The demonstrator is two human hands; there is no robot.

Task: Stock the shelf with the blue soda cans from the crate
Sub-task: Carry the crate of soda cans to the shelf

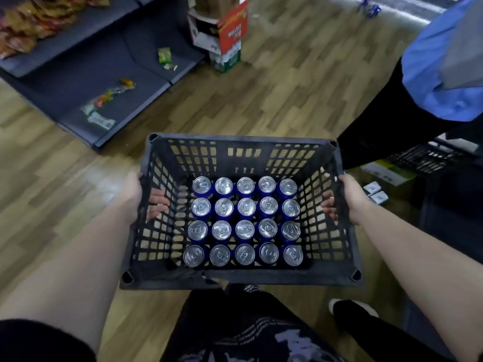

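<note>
A black slatted plastic crate hangs in front of me above the wooden floor. Several blue soda cans with silver tops stand upright in rows on its bottom. My left hand grips the crate's left wall, its fingers curled through the handle slot and showing inside. My right hand grips the right wall the same way. The dark shelf lies at the upper left, low to the floor.
A few snack packets lie on the shelf and bagged snacks fill its back. Stacked cardboard boxes stand on the floor ahead. Another person in a blue top stands at the right, beside another black crate.
</note>
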